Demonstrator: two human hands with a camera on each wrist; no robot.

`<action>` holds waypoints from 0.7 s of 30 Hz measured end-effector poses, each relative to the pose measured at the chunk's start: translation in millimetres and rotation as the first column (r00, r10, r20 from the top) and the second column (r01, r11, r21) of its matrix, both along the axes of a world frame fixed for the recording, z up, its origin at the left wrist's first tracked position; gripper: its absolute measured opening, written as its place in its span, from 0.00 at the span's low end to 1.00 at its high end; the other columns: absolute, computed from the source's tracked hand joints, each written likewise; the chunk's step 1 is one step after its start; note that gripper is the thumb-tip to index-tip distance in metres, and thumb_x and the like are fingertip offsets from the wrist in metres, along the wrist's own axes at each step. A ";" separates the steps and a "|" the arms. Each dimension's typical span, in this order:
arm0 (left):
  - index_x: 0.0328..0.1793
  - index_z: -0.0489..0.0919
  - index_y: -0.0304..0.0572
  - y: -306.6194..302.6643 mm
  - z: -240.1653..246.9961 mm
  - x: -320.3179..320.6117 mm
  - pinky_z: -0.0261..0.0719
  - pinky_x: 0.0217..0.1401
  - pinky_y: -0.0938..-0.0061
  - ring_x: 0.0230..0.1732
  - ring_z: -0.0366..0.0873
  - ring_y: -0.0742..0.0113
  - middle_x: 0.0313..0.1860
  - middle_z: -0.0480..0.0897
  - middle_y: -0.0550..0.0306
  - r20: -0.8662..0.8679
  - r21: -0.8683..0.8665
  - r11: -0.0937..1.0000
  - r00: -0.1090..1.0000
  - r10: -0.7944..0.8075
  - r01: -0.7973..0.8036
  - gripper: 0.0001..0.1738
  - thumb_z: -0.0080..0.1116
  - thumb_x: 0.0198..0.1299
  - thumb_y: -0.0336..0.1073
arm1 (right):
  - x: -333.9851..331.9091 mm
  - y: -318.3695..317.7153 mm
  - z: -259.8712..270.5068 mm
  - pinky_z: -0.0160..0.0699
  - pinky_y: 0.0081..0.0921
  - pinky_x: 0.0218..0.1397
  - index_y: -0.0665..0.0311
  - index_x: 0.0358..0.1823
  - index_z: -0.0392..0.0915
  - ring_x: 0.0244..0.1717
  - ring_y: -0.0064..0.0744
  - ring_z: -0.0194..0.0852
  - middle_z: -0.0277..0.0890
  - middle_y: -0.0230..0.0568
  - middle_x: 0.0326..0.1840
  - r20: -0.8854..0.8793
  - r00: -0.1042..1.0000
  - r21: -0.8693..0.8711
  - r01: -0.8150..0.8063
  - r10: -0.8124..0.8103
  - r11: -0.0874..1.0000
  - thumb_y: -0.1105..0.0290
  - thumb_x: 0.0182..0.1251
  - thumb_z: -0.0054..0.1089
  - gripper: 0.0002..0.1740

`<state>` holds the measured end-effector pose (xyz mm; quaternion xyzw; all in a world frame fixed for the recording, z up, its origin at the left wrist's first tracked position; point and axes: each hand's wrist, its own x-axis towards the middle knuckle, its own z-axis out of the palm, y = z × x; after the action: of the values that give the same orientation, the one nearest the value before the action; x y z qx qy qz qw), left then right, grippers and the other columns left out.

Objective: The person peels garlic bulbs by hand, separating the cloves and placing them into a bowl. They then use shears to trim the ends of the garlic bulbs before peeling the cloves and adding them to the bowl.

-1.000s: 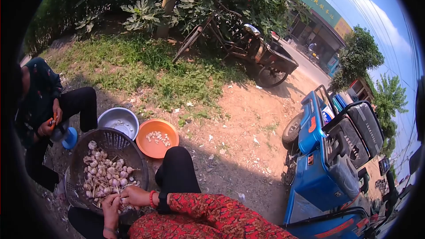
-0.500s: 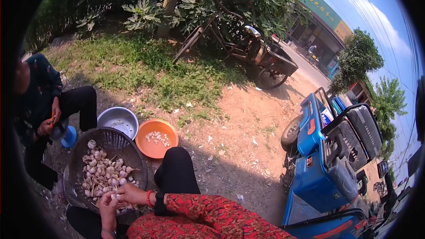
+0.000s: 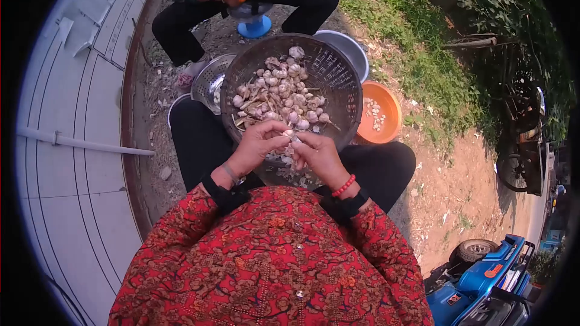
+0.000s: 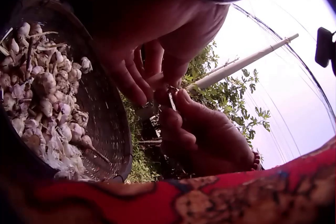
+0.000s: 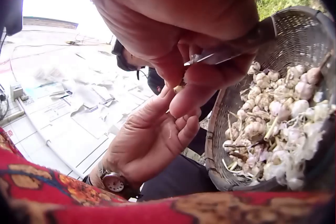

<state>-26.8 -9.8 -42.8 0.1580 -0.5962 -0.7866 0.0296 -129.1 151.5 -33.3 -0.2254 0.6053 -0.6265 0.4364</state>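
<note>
Red-sleeved arms [image 3: 386, 244] now near frame centre: head view swung from blue vehicle [image 3: 483, 281] toward basket [image 3: 338, 78]. White wall [image 3: 78, 115] newly visible left of basket. Hands remain at basket's near rim; handling apparently uninterrupted. Left hand [image 3: 254, 150]: thumb and finger pinching small garlic piece [image 3: 289, 133]. Right hand [image 3: 323, 158]: fingers curled round knife [image 5: 218, 56], tips meeting left. Garlic bulbs [image 3: 278, 87]: heaped inside basket.

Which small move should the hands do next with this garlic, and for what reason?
I would probably let the right hand ease the knife under any skin on the garlic piece: its blade lies close by, the left hand meets it there, and the orange basin already holds pale cloves.
</note>
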 end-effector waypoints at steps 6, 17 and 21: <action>0.55 0.75 0.34 -2.0 6.6 5.4 0.78 0.51 0.76 0.45 0.79 0.71 0.45 0.80 0.56 0.013 0.242 0.970 1.000 0.017 -0.019 0.14 0.54 0.66 0.33 | 2.2 0.4 14.9 0.70 0.15 0.21 0.67 0.48 0.81 0.18 0.16 0.71 0.75 0.30 0.23 -0.036 0.999 -0.004 -0.032 0.032 0.999 0.72 0.68 0.55 0.11; 0.58 0.73 0.35 -8.9 6.9 18.1 0.78 0.50 0.77 0.44 0.79 0.71 0.46 0.80 0.55 -0.034 0.507 0.861 0.999 -0.026 0.040 0.16 0.52 0.67 0.33 | -8.1 22.6 9.4 0.74 0.25 0.27 0.68 0.46 0.79 0.21 0.29 0.76 0.76 0.41 0.21 -0.508 0.785 0.241 -0.267 0.356 0.933 0.72 0.62 0.61 0.13; 0.56 0.74 0.35 -7.6 9.1 16.7 0.79 0.49 0.78 0.44 0.79 0.72 0.46 0.79 0.57 -0.035 0.400 0.915 0.999 -0.041 0.052 0.14 0.52 0.67 0.33 | -9.3 28.5 1.3 0.73 0.32 0.29 0.68 0.44 0.78 0.22 0.42 0.76 0.75 0.51 0.22 -0.762 0.452 0.359 -0.302 0.464 0.883 0.71 0.58 0.64 0.14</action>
<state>-10.2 -17.4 -33.7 0.1365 -0.4254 -0.8945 -0.0146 -138.5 179.9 -32.0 -0.5861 0.7219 -0.2743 0.2451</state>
